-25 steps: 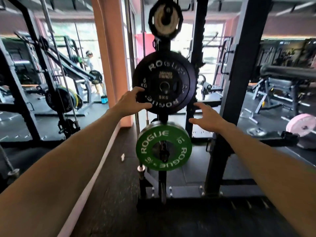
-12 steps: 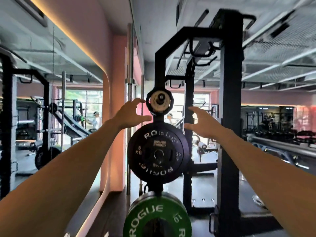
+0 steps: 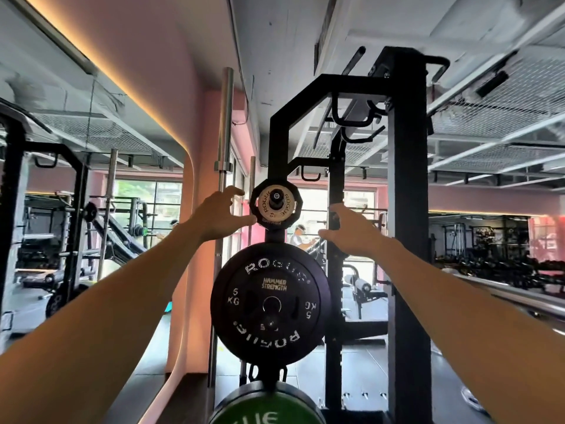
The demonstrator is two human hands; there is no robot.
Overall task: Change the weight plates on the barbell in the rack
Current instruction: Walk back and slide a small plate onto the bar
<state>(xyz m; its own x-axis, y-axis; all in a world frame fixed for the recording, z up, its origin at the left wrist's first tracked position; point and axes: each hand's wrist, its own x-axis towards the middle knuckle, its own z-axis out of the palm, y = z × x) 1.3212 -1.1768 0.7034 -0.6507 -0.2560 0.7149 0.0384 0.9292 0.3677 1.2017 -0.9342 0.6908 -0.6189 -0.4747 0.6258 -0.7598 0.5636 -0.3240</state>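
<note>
Both hands are spread, holding nothing: left hand [image 3: 218, 217] touches the small plates [image 3: 276, 205] on the top peg, right hand [image 3: 347, 229] near. Grip opposite rims evenly; draw straight off the peg, clear of the 5 kg plate [image 3: 270, 301].

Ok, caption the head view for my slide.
Both hands, left and right, reach for the small plate stored above the black 5 kg plate.

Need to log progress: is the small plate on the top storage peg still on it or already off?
On. The small plate hangs on its peg; left hand touches its edge, right hand beside it.
</note>
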